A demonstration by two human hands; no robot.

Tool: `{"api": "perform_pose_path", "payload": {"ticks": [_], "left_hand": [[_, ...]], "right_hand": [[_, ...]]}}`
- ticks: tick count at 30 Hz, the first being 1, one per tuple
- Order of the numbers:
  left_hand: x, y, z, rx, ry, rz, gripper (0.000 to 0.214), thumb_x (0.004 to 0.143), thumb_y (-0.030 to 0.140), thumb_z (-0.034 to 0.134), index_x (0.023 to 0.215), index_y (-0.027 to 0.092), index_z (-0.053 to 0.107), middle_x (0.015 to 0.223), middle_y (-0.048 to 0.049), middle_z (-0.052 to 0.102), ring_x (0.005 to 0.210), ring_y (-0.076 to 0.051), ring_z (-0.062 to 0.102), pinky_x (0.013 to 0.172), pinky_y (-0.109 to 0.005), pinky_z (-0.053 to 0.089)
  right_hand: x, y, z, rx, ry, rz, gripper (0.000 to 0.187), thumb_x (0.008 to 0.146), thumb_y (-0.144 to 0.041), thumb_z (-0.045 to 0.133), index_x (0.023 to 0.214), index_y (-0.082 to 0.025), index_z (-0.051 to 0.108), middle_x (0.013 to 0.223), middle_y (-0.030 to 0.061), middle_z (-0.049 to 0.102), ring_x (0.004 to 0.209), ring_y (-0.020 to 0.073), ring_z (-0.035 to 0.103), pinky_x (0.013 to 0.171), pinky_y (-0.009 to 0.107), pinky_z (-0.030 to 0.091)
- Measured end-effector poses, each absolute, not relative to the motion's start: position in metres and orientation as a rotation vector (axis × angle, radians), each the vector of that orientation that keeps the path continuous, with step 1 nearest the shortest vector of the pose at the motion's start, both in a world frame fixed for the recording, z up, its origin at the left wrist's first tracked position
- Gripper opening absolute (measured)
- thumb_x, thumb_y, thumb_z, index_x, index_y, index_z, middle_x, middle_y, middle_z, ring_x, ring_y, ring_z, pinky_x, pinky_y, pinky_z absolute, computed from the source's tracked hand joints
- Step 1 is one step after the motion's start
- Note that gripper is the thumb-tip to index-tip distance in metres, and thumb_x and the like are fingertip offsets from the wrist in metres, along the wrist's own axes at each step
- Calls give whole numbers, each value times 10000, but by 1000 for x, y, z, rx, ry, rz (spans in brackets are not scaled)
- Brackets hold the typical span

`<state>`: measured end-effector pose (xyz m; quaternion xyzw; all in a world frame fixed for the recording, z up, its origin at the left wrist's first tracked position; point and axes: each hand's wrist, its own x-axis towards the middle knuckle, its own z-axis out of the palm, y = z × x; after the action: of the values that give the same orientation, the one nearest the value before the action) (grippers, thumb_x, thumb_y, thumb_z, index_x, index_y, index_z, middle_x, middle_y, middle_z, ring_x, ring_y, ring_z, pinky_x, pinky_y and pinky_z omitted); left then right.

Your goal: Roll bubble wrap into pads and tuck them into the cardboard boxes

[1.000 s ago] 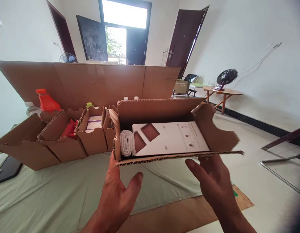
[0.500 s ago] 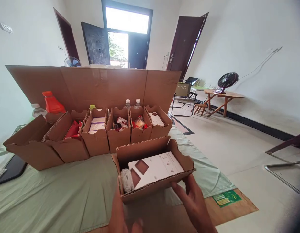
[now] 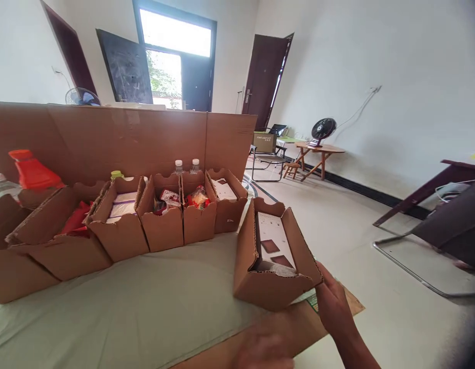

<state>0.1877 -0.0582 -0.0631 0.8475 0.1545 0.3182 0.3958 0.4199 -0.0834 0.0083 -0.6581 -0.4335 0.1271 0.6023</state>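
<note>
An open-topped cardboard box stands at the right end of the green cloth, its long side pointing away from me. In it lie a white printed carton with brown diamond shapes and a white rolled item at the near end. My right hand grips the box at its near right corner, the fingers partly hidden behind the cardboard. Below the box, apart from it, my left hand is smeared by motion, so its fingers cannot be made out.
Several cardboard bins stand in a row, holding red packets, white packs, snack packets and a white carton. Behind them are a red bottle, clear bottles and a tall cardboard panel. A folding chair stands beyond.
The box has turned from lying crosswise to pointing away from me and shifted right. My left hand has come off its left end. The view has swung right.
</note>
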Motion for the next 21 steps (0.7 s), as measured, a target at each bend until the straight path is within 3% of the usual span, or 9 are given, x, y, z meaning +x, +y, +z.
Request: {"api": "perform_pose_path", "payload": {"ticks": [3, 6, 9, 13, 16, 18, 21], "left_hand": [[158, -22, -53, 2114, 527, 946, 308, 840, 235, 545, 1075, 220, 742, 1193, -158, 724, 1118, -294, 698, 954, -477, 588], [133, 15, -47, 2100, 798, 1057, 332, 842, 143, 486, 1066, 223, 718, 1220, -144, 711, 1134, -262, 689, 924, -458, 599], [128, 35, -57, 2140, 925, 1134, 318, 795, 119, 485, 980, 207, 728, 1185, -153, 719, 1080, -270, 705, 876, -473, 613], [132, 38, -76, 2151, 939, 1164, 308, 773, 115, 494, 946, 195, 735, 1210, -171, 710, 1102, -294, 695, 877, -502, 608], [131, 37, -80, 2141, 955, 1155, 310, 778, 112, 494, 955, 200, 733, 1212, -160, 709, 1103, -289, 695, 877, -496, 608], [130, 37, -80, 2139, 970, 1141, 311, 765, 108, 501, 947, 204, 734, 1205, -154, 712, 1104, -290, 693, 892, -499, 601], [129, 40, -78, 2156, 965, 1115, 330, 742, 100, 510, 955, 200, 741, 1210, -163, 710, 1106, -300, 694, 896, -505, 599]], "right_hand": [[394, -112, -24, -1560, -899, 304, 548, 900, -530, 630, 1373, -254, 621, 1343, 98, 681, 1174, 309, 656, 949, 403, 566], [362, -118, -33, -1632, -829, 199, 723, 866, -550, 681, 1498, -268, 472, 1442, 117, 590, 1142, 307, 649, 939, 427, 559], [343, -108, -12, -1649, -822, 68, 827, 859, -528, 700, 1570, -300, 343, 1489, 116, 531, 1200, 319, 620, 962, 452, 552], [342, -102, 27, -1771, -997, -63, 860, 841, -510, 727, 1581, -344, 322, 1569, 88, 437, 1212, 337, 620, 997, 497, 551], [350, -106, 45, -1875, -1032, -92, 920, 832, -550, 720, 1604, -359, 257, 1526, 98, 495, 1086, 342, 688, 900, 506, 599], [356, -107, 52, -1919, -1127, -118, 845, 839, -552, 710, 1571, -368, 331, 1461, 91, 567, 1068, 348, 700, 884, 499, 601], [368, -103, 58, -1946, -1376, -166, 498, 850, -541, 680, 1320, -383, 622, 1287, 56, 695, 1055, 343, 708, 857, 468, 599]]}}
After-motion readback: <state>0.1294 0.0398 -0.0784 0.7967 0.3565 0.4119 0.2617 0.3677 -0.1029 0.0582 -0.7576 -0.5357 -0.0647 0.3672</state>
